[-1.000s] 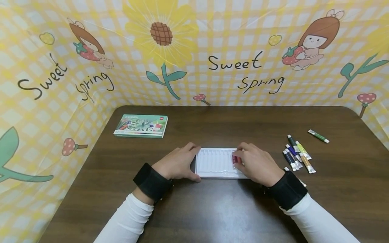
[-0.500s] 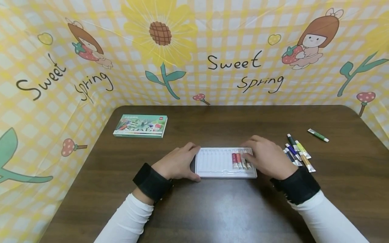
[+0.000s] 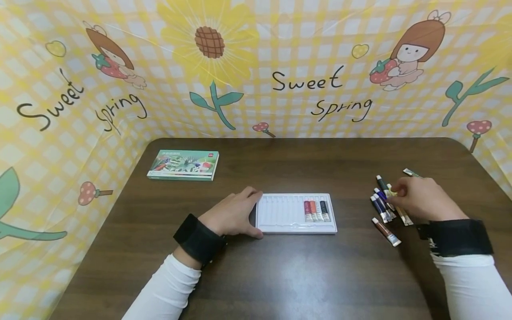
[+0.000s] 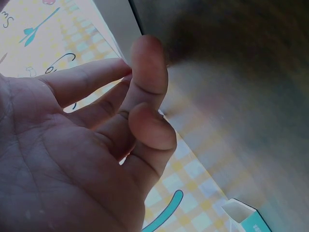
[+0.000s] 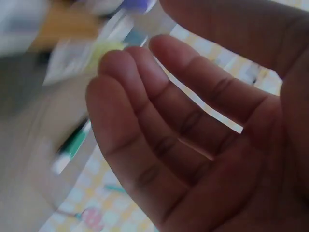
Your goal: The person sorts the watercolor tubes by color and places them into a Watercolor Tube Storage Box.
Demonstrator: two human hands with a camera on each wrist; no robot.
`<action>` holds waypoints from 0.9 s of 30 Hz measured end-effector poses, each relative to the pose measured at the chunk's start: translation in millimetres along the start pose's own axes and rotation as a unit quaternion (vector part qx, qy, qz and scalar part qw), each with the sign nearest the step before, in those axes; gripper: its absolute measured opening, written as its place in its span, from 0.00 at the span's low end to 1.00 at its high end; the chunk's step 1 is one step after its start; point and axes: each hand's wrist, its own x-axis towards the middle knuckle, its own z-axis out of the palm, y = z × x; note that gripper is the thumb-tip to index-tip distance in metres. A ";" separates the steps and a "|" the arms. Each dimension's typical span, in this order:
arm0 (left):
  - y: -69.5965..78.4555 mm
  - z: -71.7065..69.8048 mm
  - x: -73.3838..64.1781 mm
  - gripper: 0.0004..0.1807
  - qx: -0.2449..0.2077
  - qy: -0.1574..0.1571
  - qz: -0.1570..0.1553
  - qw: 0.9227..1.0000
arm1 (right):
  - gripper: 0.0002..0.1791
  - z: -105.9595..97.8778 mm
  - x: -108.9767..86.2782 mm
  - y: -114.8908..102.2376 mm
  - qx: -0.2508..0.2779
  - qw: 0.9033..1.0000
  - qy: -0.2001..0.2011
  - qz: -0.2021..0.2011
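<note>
My left hand (image 3: 236, 213) holds the left end of a white plastic tray (image 3: 280, 213), thumb at the near corner and fingers at the far one. In the left wrist view those fingers curl by the tray's pale edge (image 4: 113, 24). Several paint tubes, among them a crimson tube (image 3: 307, 211) and a black tube (image 3: 324, 211), lie side by side in the tray's right part. My right hand (image 3: 428, 198) hovers over loose paint tubes, its fingertips by a yellow-green tube (image 3: 391, 190) that it partly hides. The right wrist view shows thumb and bent fingers apart.
Dark blue tubes (image 3: 380, 210) and an ochre tube (image 3: 407, 219) lie in the loose group. A brown tube (image 3: 386, 232) is nearer the front, a green tube (image 3: 411, 172) farther back. A green printed box (image 3: 184, 165) lies at the back left. Patterned cloth (image 3: 304, 120) rises behind the table.
My right hand has left the tray's right end and moved right to the loose tubes. The tubes in the tray are now uncovered. My left hand has stayed at the tray.
</note>
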 end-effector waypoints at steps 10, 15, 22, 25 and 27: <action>0.8 -1.6 -0.2 0.58 0.007 0.001 0.003 1.000 | 0.12 4.3 -9.4 16.1 0.034 0.998 -0.049 0.021; 0.0 0.9 0.1 0.58 0.005 -0.003 0.002 1.000 | 0.10 5.4 -10.3 15.9 0.030 0.998 -0.054 0.029; -1.0 0.6 1.4 0.58 0.007 -0.002 0.002 1.000 | 0.10 2.5 -9.9 16.7 0.039 0.997 -0.055 0.043; -1.3 0.9 2.1 0.58 0.006 -0.003 0.003 1.000 | 0.09 0.6 -10.5 17.5 0.041 0.996 -0.059 0.054; -1.2 1.2 2.4 0.58 0.006 -0.003 0.002 1.000 | 0.09 0.0 -10.7 18.7 0.043 0.996 -0.059 0.058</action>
